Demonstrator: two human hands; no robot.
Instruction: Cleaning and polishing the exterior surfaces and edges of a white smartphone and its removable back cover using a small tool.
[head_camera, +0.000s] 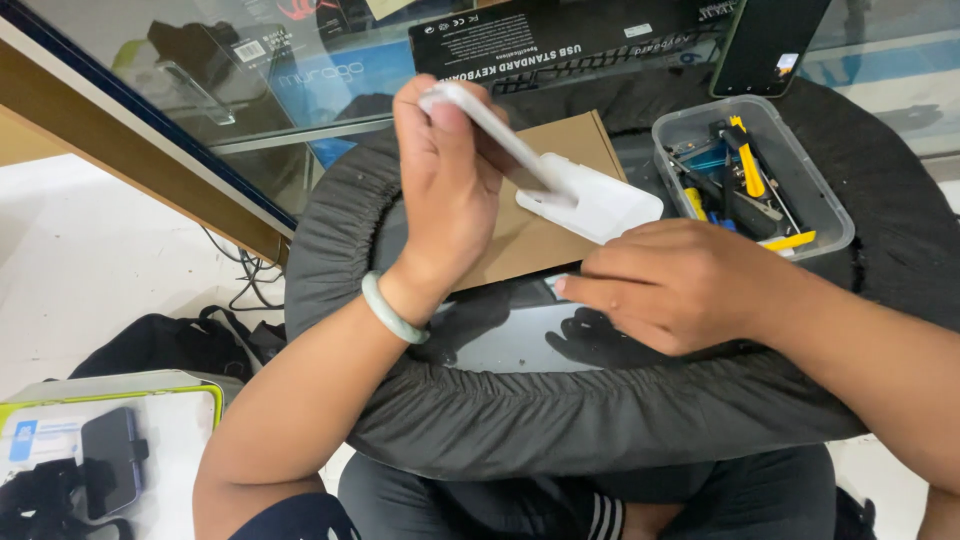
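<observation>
My left hand (447, 190), with a pale green bangle (392, 309) at the wrist, is raised above a round black-covered stool top (600, 410) and grips a thin white flat piece (497, 130) by its upper end. Its lower end meets a white plastic casing (597, 203) lying on a brown cardboard box (540, 235). My right hand (680, 283) rests palm down just in front of the casing, its fingers pointing left over a dark glossy slab (500, 340) on the cover. Whether those fingers press the slab or the box edge I cannot tell.
A clear plastic tub (830, 215) with yellow and blue hand tools stands at the right. Behind it lean a long black keyboard box (560, 40) and a dark phone (770, 45) against a glass counter. On the floor at lower left lie a black bag (170, 345) and a green-edged tray (150, 385).
</observation>
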